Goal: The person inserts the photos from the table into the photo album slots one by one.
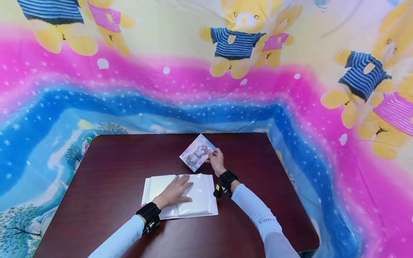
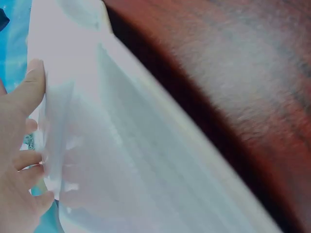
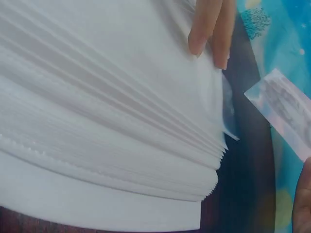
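An open photo album (image 1: 201, 200) with white pages and clear plastic sleeves lies on the table. My left hand (image 1: 174, 190) rests on its pages with the fingers extended, across the middle of the spread. Beyond the album's far edge, my right hand (image 1: 217, 161) pinches a picture card (image 1: 194, 154) by its right side. The card shows a pale, fluffy animal figure on a pink and blue ground and is tilted like a diamond. In the right wrist view, the album's layered page edges (image 3: 146, 160) fan out, and the card (image 3: 286, 109) appears at the right.
The dark red-brown table (image 1: 109, 172) has rounded corners. A printed cloth (image 1: 180, 82) with bears, snowflakes and trees hangs around its back and sides. Black camera straps circle both wrists.
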